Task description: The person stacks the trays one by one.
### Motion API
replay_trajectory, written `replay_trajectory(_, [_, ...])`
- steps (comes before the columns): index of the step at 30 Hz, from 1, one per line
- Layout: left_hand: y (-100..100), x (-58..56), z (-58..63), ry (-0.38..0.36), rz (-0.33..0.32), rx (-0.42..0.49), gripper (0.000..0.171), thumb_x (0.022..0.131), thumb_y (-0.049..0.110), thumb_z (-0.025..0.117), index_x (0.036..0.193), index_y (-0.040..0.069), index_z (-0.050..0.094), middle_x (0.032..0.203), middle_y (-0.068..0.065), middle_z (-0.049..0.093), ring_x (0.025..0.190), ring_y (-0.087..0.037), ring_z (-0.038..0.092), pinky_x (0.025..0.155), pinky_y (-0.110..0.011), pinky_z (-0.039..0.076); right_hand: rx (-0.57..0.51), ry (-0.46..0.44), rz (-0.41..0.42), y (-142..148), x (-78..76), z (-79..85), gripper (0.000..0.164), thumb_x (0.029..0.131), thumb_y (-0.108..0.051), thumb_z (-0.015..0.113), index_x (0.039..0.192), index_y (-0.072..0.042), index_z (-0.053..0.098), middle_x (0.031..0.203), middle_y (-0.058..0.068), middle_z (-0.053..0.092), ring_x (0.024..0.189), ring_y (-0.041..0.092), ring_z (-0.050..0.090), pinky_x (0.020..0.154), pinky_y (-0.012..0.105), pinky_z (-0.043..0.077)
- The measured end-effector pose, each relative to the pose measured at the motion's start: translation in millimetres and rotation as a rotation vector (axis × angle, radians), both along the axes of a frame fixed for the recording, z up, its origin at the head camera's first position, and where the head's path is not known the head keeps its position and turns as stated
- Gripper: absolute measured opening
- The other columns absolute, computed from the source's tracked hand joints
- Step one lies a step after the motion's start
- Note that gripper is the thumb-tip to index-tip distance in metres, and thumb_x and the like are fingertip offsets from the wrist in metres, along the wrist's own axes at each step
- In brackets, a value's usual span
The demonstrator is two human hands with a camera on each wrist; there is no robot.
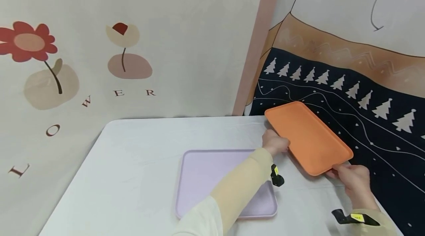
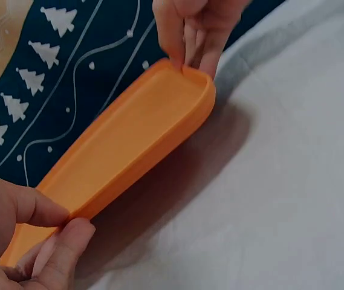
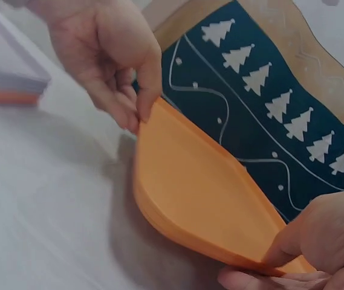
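Note:
An orange rectangular tray (image 1: 308, 138) is tilted above the right part of the white table, its shadow falling on the cloth below. My left hand (image 1: 275, 143) pinches its left long edge between thumb and fingers. At the near corner, my right hand (image 1: 355, 180) grips the rim, thumb on the upper side. Both grips also show in the left wrist view, where the tray (image 2: 123, 139) appears lifted off the cloth. A lavender tray (image 1: 206, 177) lies flat on the table, partly hidden under my left forearm. In the right wrist view an orange-red edge (image 3: 8, 95) shows beneath it.
A white cloth covers the table (image 1: 132, 162). Behind stands a pale wall hanging (image 1: 186, 44) with flower drawings and letters. On the right, dark fabric (image 1: 375, 147) with white trees borders the table's edge, close to the orange tray.

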State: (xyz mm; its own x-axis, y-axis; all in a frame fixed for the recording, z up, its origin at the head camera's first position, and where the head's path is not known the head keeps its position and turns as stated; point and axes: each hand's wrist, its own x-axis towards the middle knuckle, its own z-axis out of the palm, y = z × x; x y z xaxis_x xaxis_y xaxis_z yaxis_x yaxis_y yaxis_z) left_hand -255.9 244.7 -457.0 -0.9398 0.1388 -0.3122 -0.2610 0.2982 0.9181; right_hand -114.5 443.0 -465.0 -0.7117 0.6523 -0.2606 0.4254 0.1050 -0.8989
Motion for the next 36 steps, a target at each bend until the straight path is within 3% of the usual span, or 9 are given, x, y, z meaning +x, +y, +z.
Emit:
replay_trajectory(5, [-2.2,8.7,4.0,-0.008,0.037,0.051,0.026,0.079,0.008,0.083,0.1,0.005,0.067,0.063,-0.001,0.067,0.057,-0.013,0.065,0.059,-0.026,0.056,-0.071,0.078,-0.106,-7.3,-2.6,0.6,0.019,0.096,0.0,0.067,0.11,0.012,0.063,0.085,-0.001,0.064,0.065,0.007,0.069,0.062,0.025,0.063])
replay_trajectory(11, [-11.2,16.9,5.9,0.036,0.097,0.11,0.022,0.081,0.009,0.083,0.093,0.007,0.065,0.066,0.0,0.065,0.058,-0.012,0.064,0.06,-0.027,0.056,-0.228,0.197,-0.202,-17.1,-8.7,3.3,0.034,0.095,0.004,0.071,0.127,0.01,0.058,0.116,0.007,0.056,0.072,0.004,0.071,0.068,0.024,0.064])
replay_trajectory(14, [-17.9,20.4,7.8,0.061,0.12,0.178,0.017,0.081,0.003,0.082,0.084,0.007,0.066,0.066,-0.001,0.066,0.058,-0.013,0.066,0.059,-0.027,0.059,-0.291,0.238,-0.241,-19.9,-9.5,7.8,0.023,0.093,0.006,0.073,0.114,0.005,0.064,0.115,0.005,0.057,0.072,0.007,0.071,0.066,0.025,0.064])
replay_trajectory(17, [-25.4,22.0,9.7,0.078,0.119,0.263,0.018,0.08,-0.005,0.081,0.077,0.005,0.067,0.063,-0.003,0.068,0.06,-0.018,0.071,0.06,-0.029,0.062,-0.323,0.275,-0.267,-20.9,-7.7,12.9,0.012,0.091,0.008,0.074,0.094,-0.002,0.07,0.099,0.001,0.063,0.069,0.01,0.071,0.061,0.026,0.063])
replay_trajectory(20, [-34.1,19.6,11.9,0.086,0.112,0.322,0.015,0.081,-0.009,0.08,0.076,0.001,0.071,0.063,-0.007,0.07,0.068,-0.026,0.076,0.063,-0.03,0.064,-0.345,0.279,-0.272,-19.8,-5.8,17.4,0.02,0.09,0.008,0.075,0.081,-0.01,0.073,0.081,-0.002,0.067,0.067,0.011,0.071,0.059,0.026,0.063])
replay_trajectory(23, [-44.9,13.5,14.2,0.074,0.125,0.38,0.007,0.084,-0.009,0.079,0.083,-0.004,0.074,0.068,-0.01,0.073,0.075,-0.028,0.077,0.068,-0.031,0.065,-0.35,0.26,-0.256,-18.9,-3.9,20.3,0.024,0.09,0.006,0.076,0.079,-0.014,0.073,0.078,-0.004,0.068,0.067,0.011,0.071,0.059,0.026,0.063])
replay_trajectory(27, [-61.2,3.1,15.1,0.048,0.149,0.461,0.005,0.089,-0.008,0.078,0.092,-0.01,0.075,0.075,-0.013,0.074,0.078,-0.026,0.078,0.074,-0.032,0.066,-0.37,0.245,-0.225,-18.3,-2.2,20.6,0.02,0.091,0.005,0.077,0.085,-0.013,0.071,0.082,-0.007,0.068,0.071,0.01,0.071,0.063,0.025,0.063])
replay_trajectory(32, [-83.8,-8.5,12.9,0.056,0.167,0.529,0.006,0.09,-0.007,0.077,0.095,-0.011,0.076,0.08,-0.017,0.076,0.083,-0.03,0.078,0.077,-0.035,0.066,-0.388,0.225,-0.186,-19.5,-0.5,19.4,0.017,0.092,0.003,0.077,0.095,-0.011,0.069,0.082,-0.004,0.069,0.076,0.01,0.071,0.067,0.025,0.064])
replay_trajectory(36, [-103.8,-15.0,11.0,0.05,0.163,0.576,0.008,0.091,-0.004,0.077,0.096,-0.011,0.077,0.085,-0.017,0.077,0.086,-0.03,0.078,0.083,-0.04,0.065,-0.384,0.217,-0.133,-23.2,2.4,18.4,0.014,0.094,0.001,0.076,0.095,-0.012,0.071,0.083,-0.005,0.07,0.079,0.008,0.071,0.069,0.024,0.063])
